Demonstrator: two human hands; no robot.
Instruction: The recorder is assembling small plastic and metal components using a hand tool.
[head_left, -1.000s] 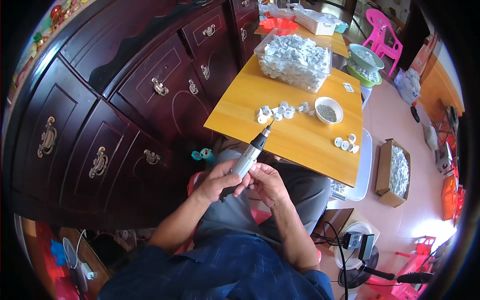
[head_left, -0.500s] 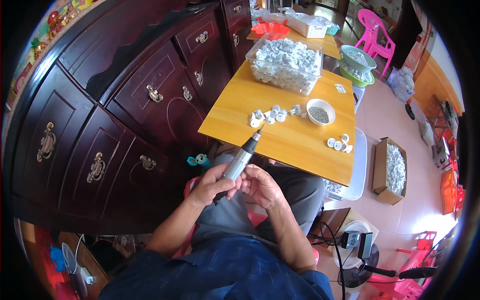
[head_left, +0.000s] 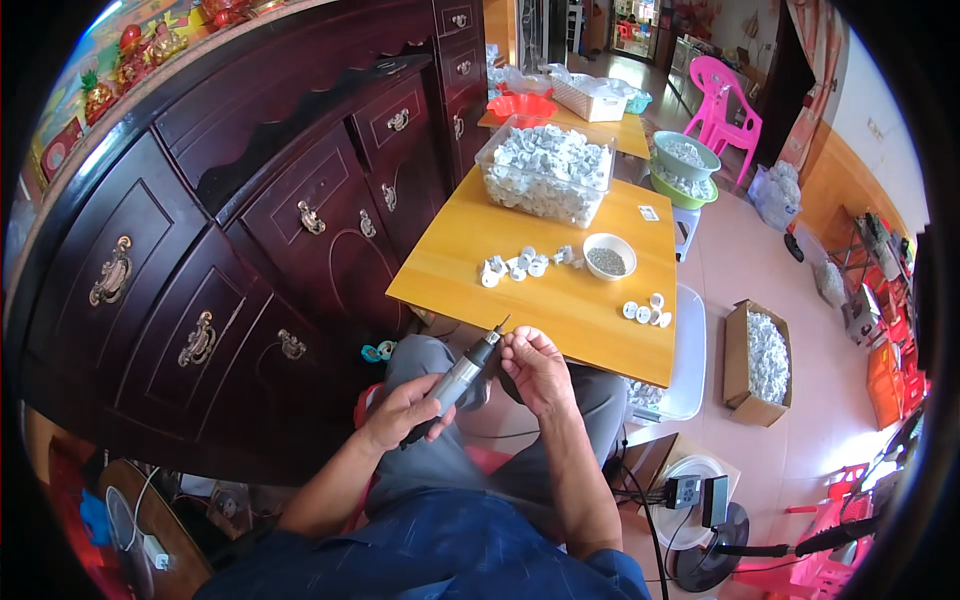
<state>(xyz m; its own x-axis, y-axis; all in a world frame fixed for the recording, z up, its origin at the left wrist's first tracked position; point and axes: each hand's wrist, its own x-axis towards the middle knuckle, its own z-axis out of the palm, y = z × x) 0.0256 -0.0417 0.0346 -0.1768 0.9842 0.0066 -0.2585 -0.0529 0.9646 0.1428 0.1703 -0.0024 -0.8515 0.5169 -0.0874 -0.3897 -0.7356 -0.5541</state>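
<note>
My left hand (head_left: 408, 412) is wrapped round the grey body of an electric screwdriver (head_left: 462, 380), which slants up with its bit pointing at the table's near edge. Close beside the screwdriver's black nose, my right hand (head_left: 538, 372) has its thumb and fingers pinched together; whatever they hold, if anything, is too small to make out. On the yellow table (head_left: 470, 220) ahead lie a loose group of small white plastic pieces (head_left: 518, 265), a white bowl (head_left: 609, 258) of small grey metal bits like screws, and several round white pieces (head_left: 648, 310) at the right.
A clear bin (head_left: 548, 175) heaped with white parts stands at the table's far side. Dark wooden drawers (head_left: 290, 200) run along the left. Right of the table are stacked basins (head_left: 685, 165), a cardboard box (head_left: 757, 365) of white parts, a pink chair (head_left: 722, 105) and black cables (head_left: 640, 500).
The screwdriver has moved down and left in my left hand. My right hand has shifted from the tool's body up to its nose. The whole view has turned slightly.
</note>
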